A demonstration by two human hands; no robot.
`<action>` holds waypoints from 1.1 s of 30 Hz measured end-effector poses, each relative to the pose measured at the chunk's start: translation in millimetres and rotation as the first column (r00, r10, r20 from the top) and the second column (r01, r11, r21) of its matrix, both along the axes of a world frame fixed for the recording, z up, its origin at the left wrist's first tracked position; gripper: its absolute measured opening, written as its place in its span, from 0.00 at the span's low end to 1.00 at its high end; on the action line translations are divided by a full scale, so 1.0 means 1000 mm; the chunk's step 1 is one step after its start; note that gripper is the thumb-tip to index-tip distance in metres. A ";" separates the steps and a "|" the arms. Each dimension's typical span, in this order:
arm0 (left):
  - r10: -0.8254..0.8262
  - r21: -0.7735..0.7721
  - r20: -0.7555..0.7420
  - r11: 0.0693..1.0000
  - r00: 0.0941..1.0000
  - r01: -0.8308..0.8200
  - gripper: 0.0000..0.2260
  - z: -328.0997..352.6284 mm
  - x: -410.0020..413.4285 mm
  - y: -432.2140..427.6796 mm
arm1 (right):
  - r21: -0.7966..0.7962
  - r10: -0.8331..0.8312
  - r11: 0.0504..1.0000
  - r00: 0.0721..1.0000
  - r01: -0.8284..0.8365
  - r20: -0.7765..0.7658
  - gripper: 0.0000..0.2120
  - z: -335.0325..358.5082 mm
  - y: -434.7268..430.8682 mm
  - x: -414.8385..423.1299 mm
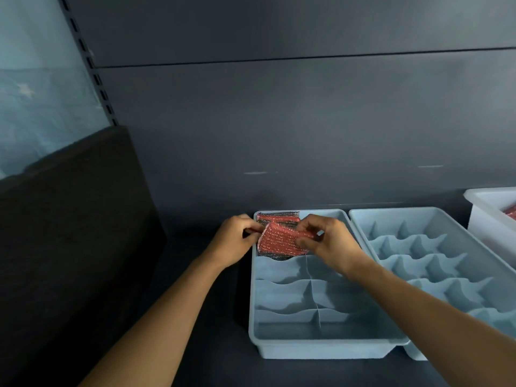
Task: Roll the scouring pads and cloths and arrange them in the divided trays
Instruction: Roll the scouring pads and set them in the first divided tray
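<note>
Both hands are up at the far end of the near tray (321, 350), working one red scouring pad (279, 238) between them. The left hand (237, 238) pinches the pad's left edge and the right hand (332, 241) pinches its right edge. Each grip is closed down to fingertips and thumb on the mesh, with nothing else held. The pad sits just above the far left compartment, bent rather than flat, its top edge curling over.

Another red pad (276, 218) already lies in that compartment against the far wall, with something dark and glittery around it that I can't make out. The tray's other compartments look empty, and so does the second tray (391, 210) pressed up beside it on the right. A white bin (485, 216) at the far right shows a bit of red inside, probably the supply.

I'd say this is the rolling step, very early in the job. Next the pad needs winding into a snug roll and easing down beside the first one, holding it until the walls pin it. This springy mesh will likely uncurl if let go too soon. Both trays stand on a dark shelf (209, 358).
</note>
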State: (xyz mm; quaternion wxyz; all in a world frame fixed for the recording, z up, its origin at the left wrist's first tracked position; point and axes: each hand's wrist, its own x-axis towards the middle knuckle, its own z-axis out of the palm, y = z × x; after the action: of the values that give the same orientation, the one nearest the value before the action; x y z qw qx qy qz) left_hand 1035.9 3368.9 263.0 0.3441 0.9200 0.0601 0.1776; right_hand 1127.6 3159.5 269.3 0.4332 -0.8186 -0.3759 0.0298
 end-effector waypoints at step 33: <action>0.013 0.402 -0.548 0.881 0.836 0.250 0.30 0.001 -0.032 -0.028 | -0.642 0.234 0.766 0.917 0.031 0.323 0.30 -0.025 0.006 -0.007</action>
State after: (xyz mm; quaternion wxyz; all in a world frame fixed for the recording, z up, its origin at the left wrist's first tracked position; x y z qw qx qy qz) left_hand 1004.0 3340.4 264.2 0.0976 0.9889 0.0511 -0.0996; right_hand 1120.8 3165.3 244.4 0.0464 -0.8836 -0.4657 0.0178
